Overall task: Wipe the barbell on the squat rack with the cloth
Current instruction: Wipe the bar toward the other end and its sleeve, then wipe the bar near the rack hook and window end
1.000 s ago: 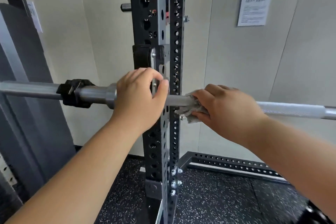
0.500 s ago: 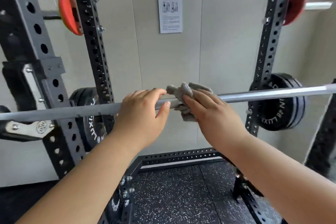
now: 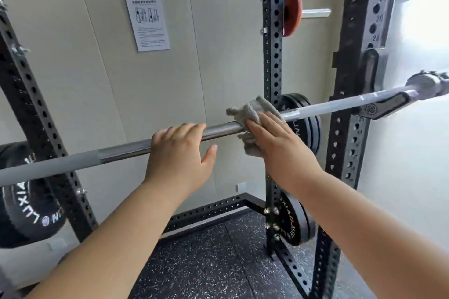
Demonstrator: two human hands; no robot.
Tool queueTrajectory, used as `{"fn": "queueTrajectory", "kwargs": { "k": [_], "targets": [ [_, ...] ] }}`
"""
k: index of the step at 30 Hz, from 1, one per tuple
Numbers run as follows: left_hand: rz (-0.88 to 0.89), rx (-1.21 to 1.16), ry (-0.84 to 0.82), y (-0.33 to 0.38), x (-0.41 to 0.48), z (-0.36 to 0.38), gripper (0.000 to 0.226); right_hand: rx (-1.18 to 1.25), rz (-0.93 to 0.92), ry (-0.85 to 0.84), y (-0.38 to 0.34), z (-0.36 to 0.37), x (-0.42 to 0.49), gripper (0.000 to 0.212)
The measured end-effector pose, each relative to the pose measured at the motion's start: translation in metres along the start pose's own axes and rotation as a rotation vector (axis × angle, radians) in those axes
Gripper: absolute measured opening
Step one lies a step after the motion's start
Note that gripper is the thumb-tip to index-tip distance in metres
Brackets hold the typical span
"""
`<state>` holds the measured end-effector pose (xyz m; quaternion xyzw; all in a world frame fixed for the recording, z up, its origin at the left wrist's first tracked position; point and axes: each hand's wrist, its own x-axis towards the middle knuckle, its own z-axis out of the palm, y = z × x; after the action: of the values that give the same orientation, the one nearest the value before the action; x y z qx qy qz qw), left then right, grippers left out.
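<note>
The steel barbell [image 3: 121, 150] lies across the squat rack, rising from lower left to upper right, where it rests in the right hook [image 3: 384, 107]. My left hand [image 3: 179, 155] lies over the bar near its middle, fingers curled over the top and thumb sticking out below. Just to its right, my right hand [image 3: 279, 143] holds a crumpled grey cloth [image 3: 252, 109] wrapped on the bar. Cloth bunches above and below the bar.
Black perforated uprights stand at the left [image 3: 36, 116], back [image 3: 273, 56] and right [image 3: 352, 128]. Black weight plates [image 3: 308, 124] hang behind the cloth, and another [image 3: 24, 201] at lower left. A red plate [image 3: 291, 12] sits on a high peg. Speckled rubber floor [image 3: 206, 262] lies below.
Both hands and the cloth have travelled right along the bar, from beside the left upright to the smooth middle section. The view has swung right with them.
</note>
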<state>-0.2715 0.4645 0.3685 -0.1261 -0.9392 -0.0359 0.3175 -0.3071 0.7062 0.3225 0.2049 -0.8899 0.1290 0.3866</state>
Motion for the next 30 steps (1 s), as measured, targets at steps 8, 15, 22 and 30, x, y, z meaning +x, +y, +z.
{"fn": "queueTrajectory", "kwargs": {
  "k": [8,15,22,30],
  "targets": [
    [0.085,0.059,0.0,0.046,0.031,0.025,0.061,0.005,0.061,0.129,0.029,-0.002,-0.021,0.072],
    [0.276,-0.054,0.062,0.091,0.076,0.041,0.042,-0.136,0.143,0.136,0.062,-0.002,-0.012,0.076],
    [0.298,-0.091,0.102,0.125,0.111,0.05,0.035,-0.13,0.211,0.088,0.094,-0.009,-0.007,0.077],
    [0.181,0.013,0.038,0.142,0.127,0.057,0.043,0.013,0.321,0.26,0.131,-0.021,-0.015,0.061]
  ]
}}
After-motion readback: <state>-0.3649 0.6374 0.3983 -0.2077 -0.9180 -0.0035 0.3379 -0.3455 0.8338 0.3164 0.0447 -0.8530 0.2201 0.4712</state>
